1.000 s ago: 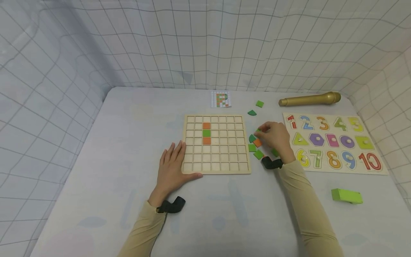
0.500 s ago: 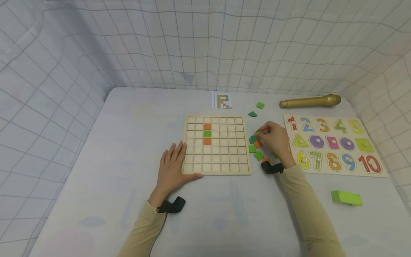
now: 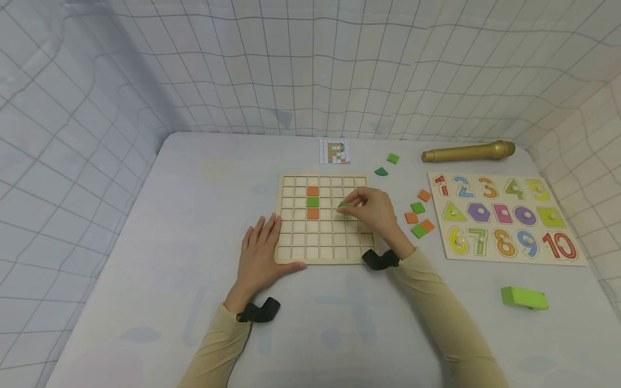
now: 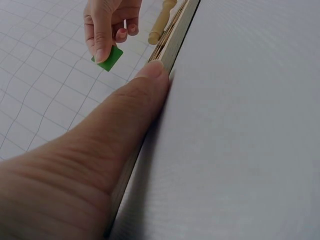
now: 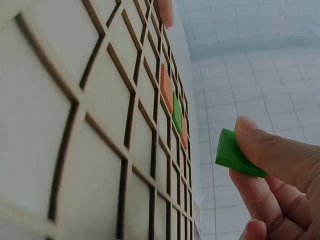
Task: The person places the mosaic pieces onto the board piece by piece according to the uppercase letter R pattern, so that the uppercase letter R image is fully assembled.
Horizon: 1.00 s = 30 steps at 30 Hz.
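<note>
My right hand pinches a green square tile between thumb and fingers, held over the right half of the wooden grid board. In the left wrist view that green tile hangs from the fingertips above the board's edge. My left hand rests at the board's lower left corner, fingers along the left side and thumb along the front edge. One column of the grid holds an orange tile, a green tile and another orange tile.
Loose orange and green tiles lie right of the board. Behind are a green quarter-round piece, a green square and a pattern card. Farther right are a number puzzle, a gold microphone and a green block.
My right hand has moved left from the loose tiles to over the board, carrying a green tile. More loose tiles now show where it was. My left hand has stayed put.
</note>
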Each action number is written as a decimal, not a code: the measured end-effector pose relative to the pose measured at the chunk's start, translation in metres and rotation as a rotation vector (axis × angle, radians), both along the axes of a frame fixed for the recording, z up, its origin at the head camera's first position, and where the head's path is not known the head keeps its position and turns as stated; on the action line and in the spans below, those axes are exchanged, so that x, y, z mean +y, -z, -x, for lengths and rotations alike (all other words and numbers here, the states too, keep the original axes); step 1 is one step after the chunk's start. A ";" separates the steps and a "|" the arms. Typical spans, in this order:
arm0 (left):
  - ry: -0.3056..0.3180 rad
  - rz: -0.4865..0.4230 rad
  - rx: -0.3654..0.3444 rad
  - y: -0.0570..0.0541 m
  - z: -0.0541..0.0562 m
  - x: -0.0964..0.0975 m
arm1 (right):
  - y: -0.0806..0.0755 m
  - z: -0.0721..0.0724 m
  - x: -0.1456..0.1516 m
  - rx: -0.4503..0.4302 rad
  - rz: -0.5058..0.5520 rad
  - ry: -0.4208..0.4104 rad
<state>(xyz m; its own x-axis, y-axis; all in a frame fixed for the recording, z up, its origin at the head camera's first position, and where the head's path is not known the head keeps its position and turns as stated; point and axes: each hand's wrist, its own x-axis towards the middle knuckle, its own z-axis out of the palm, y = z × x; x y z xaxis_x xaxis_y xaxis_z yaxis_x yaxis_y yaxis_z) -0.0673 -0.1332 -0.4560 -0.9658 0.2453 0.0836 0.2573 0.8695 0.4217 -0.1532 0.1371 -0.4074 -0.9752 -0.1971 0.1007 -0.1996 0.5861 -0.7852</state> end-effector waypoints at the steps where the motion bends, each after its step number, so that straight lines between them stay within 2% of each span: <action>1: -0.001 0.003 -0.002 0.000 0.000 0.000 | 0.000 -0.001 -0.005 -0.008 0.001 -0.008; 9: -0.005 0.002 0.000 -0.002 -0.001 0.001 | 0.008 -0.006 -0.036 -0.016 -0.038 -0.108; 16: -0.002 0.003 0.011 -0.001 0.000 0.001 | 0.009 -0.009 -0.048 -0.039 -0.085 -0.166; 20: 0.000 0.000 0.011 0.000 0.000 0.001 | 0.011 -0.009 -0.051 -0.057 -0.127 -0.184; 25: 0.005 0.007 0.013 0.000 0.001 0.000 | 0.013 -0.007 -0.055 -0.031 -0.185 -0.209; 30: 0.006 0.012 0.018 0.001 0.001 0.000 | 0.012 -0.006 -0.058 -0.040 -0.209 -0.205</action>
